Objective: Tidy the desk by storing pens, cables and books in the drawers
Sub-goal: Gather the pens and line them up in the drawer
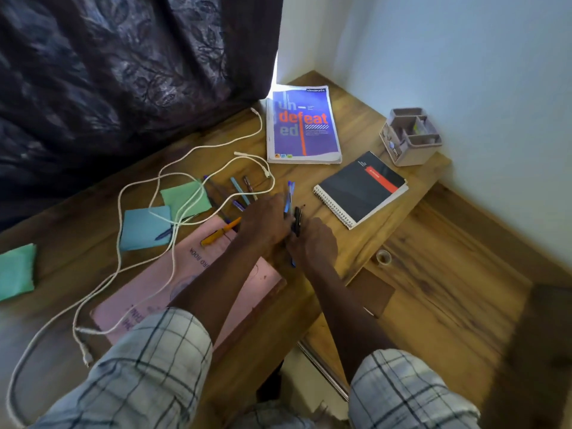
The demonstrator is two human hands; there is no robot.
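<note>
Checked sleeves (130,366) are being seen nearest the lens, with both forearms being extended over the wooden desk (356,243). A bundle of pens (292,212) is being gripped by the right hand (312,243), its long axis running away from the person; the left hand (266,224) is being curled against it. Loose pens (240,190) are lying just left of the hands, nearer the left one. The white cable (173,193) is lying further left.

The wooden desk (365,243) carries a white cable (120,193), loose pens (240,190), two books (303,125), cloths (145,227) and an organizer (410,136).
</note>
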